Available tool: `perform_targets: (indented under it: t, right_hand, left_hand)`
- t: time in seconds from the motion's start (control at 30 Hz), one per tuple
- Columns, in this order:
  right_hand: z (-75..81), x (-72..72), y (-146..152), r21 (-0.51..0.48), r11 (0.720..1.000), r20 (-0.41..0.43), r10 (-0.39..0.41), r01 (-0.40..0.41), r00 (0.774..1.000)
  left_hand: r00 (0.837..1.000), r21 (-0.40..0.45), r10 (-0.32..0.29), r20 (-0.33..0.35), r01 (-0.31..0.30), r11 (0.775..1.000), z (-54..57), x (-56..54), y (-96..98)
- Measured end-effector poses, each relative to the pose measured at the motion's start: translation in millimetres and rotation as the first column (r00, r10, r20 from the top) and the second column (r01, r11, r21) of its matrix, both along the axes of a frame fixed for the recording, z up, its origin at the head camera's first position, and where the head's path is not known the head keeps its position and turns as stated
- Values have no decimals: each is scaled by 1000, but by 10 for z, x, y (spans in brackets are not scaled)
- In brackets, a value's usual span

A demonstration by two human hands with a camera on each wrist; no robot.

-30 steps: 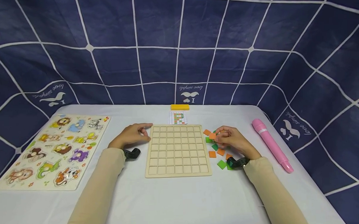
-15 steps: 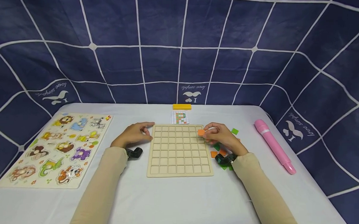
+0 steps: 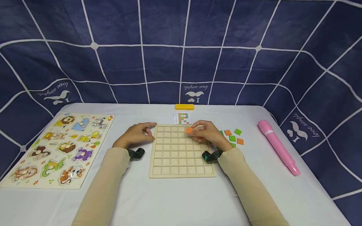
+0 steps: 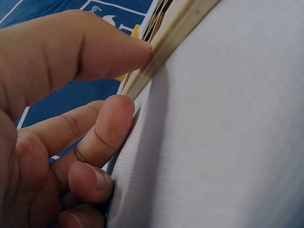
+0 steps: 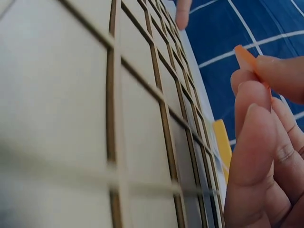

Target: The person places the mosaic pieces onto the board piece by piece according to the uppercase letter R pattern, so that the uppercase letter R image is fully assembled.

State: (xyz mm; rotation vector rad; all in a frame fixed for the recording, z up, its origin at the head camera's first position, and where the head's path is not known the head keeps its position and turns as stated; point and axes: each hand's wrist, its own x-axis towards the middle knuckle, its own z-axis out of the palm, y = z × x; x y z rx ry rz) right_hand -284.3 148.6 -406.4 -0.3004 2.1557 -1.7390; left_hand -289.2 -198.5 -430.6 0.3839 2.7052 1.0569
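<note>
My right hand (image 3: 206,130) pinches an orange square tile (image 3: 189,130) between thumb and fingertips, over the upper part of a wooden grid board (image 3: 173,153). In the right wrist view the tile (image 5: 246,59) shows edge-on, held above the board's ridges. My left hand (image 3: 136,133) rests at the board's upper left, index finger stretched to the corner and thumb at the left edge. The left wrist view shows the thumb (image 4: 114,54) touching the board's side (image 4: 175,38), with the other fingers loosely bent. Visible cells of the board hold no tiles.
Loose green tiles (image 3: 238,131) and orange tiles (image 3: 240,142) lie right of the board, partly hidden by the right wrist. Behind the board are a patterned card (image 3: 182,118) and a yellow block (image 3: 184,107). An animal puzzle (image 3: 62,147) lies left, a pink microphone-shaped toy (image 3: 278,148) right.
My right hand has lifted the orange tile from the pile and carried it left over the board's upper rows. The left hand has stayed at the board's edge.
</note>
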Motion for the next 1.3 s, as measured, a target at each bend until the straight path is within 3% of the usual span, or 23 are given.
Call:
perform_targets:
  t: [0.6, 0.93, 1.3]
  right_hand:
    - [-12, -70, -430, 100, 994, 13, 41, -42, 999]
    - [-70, -83, -533, 229, 970, -55, 94, -79, 994]
    - [-28, -121, -604, 308, 948, -98, 116, -81, 988]
  left_hand:
    - [1000, 14, -18, 5, 18, 1000, -3, 13, 19]
    - [1000, 33, -10, 25, 9, 999, -10, 55, 42]
    - [1000, 14, 3, -9, -3, 1000, 22, 48, 9]
